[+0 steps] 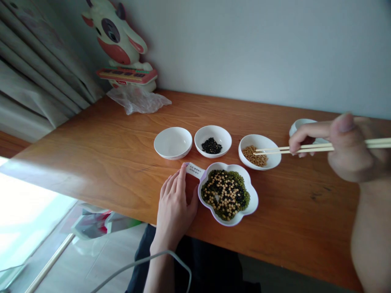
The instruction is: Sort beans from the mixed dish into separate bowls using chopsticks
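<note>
My right hand (pixel 351 142) grips a pair of chopsticks (pixel 284 150), whose tips reach into a white bowl of soybeans (pixel 270 142). Whether a bean sits between the tips, I cannot tell. My left hand (pixel 177 199) lies on the table with its fingers stretched out, index fingertip at the end of the labelled handle and thumb beside the rim. That handle belongs to a white flower-shaped dish (pixel 252 200) with a mix of green, black and yellow beans. A second white bowl (pixel 226 140) holds some black beans (pixel 211 145). Left of it stands a bare white bowl (pixel 173 142).
Another white bowl (pixel 301 123) is partly hidden behind my right hand. At the back left of the wooden table (pixel 122 162) stand a cow-shaped toy keyboard (pixel 125 49) and a clear plastic bag (pixel 140 101). A grey cable (pixel 146 259) crosses my left forearm.
</note>
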Demonstrator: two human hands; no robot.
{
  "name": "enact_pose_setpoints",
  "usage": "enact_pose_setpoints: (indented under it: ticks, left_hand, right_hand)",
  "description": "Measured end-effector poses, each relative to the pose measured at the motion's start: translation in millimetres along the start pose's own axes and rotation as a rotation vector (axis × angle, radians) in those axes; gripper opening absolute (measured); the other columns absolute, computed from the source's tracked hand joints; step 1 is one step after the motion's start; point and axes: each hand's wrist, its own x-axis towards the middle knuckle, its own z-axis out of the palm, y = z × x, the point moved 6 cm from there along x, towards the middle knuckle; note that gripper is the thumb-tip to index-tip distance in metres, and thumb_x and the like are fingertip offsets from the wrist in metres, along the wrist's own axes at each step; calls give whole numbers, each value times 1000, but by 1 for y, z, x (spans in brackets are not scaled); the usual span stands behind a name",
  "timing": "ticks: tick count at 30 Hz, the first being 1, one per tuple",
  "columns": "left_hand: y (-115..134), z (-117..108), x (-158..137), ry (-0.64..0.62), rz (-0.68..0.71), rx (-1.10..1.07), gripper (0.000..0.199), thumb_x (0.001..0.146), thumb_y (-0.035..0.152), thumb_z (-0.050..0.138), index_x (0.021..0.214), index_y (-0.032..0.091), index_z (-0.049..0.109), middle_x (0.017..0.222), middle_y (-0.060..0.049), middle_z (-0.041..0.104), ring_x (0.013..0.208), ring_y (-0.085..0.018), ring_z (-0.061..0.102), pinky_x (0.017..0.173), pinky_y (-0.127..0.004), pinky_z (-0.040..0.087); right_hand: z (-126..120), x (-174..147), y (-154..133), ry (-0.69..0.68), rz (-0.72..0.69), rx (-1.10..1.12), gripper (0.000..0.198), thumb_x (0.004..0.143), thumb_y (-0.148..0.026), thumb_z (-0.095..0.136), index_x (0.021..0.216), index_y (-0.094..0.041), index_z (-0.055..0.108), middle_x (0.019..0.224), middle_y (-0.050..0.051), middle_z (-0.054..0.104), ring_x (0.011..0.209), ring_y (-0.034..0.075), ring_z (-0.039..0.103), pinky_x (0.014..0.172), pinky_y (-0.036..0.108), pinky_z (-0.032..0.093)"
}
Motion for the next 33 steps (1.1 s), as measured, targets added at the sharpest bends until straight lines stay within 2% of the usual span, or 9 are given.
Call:
enact_pose_setpoints:
  ticks: [3, 7, 10, 14, 16, 19, 22, 33]
  left_hand:
    - [0, 0, 0, -1, 0, 5, 79, 97, 31, 63, 166, 18, 25, 147, -18, 62, 138, -35, 57, 117, -56, 46]
    - [0, 1, -1, -2, 1, 9, 80, 97, 32, 63, 166, 19, 25, 147, -18, 61, 138, -35, 57, 117, -56, 46]
    - [0, 0, 0, 5, 1, 6, 80, 97, 32, 63, 166, 19, 25, 148, -17, 61, 138, -35, 57, 117, -57, 45]
    - [1, 0, 0, 4, 0, -6, 80, 97, 32, 64, 166, 21, 25, 148, -17, 61, 138, -36, 57, 117, -57, 46]
    - [1, 0, 1, 3, 0, -12, 81, 97, 31, 64, 166, 22, 25, 148, -17, 61, 137, -36, 58, 117, -58, 46]
    - [1, 0, 1, 5, 0, -18, 81, 96, 31, 64, 166, 22, 25, 149, -17, 60, 137, -37, 58, 116, -58, 46]
    - [1, 0, 1, 3, -7, -16, 81, 96, 30, 64, 166, 22, 25, 149, -17, 60, 137, -36, 57, 116, -58, 46]
    - [0, -1, 0, 5, -8, -10, 81, 97, 31, 64, 167, 21, 24, 149, -16, 60, 138, -35, 57, 118, -56, 45]
  right_hand:
    - [-4, 0, 6, -3, 2, -18, 81, 105, -70, 9, 85, -26, 75, 79, 9, 69, 73, 27, 61, 70, 45, 40]
    - [1, 3, -1, -13, -52, 105, 90, 101, -76, 5, 77, -23, 74, 73, 9, 68, 66, 24, 59, 65, 43, 40]
    - [22, 5, -22, -104, -120, 256, 88, 104, -73, 7, 73, -22, 72, 73, 8, 69, 67, 22, 61, 64, 40, 42]
    - [63, 4, -56, -322, -155, 412, 59, 111, -55, 32, 85, -20, 72, 80, 4, 71, 73, 16, 63, 69, 32, 46]
    - [81, 3, -66, -419, -159, 376, 53, 111, -52, 37, 89, -18, 71, 81, 3, 70, 71, 14, 61, 68, 30, 44]
    - [95, 0, -72, -488, -200, 346, 60, 112, -56, 30, 88, -16, 68, 81, 4, 67, 70, 14, 58, 68, 30, 41]
    - [102, 0, -73, -506, -240, 376, 68, 111, -61, 20, 85, -16, 64, 80, 4, 65, 69, 13, 56, 70, 30, 41]
    - [114, -1, -73, -512, -301, 381, 66, 111, -60, 20, 85, -16, 61, 79, 4, 62, 69, 13, 52, 67, 28, 37]
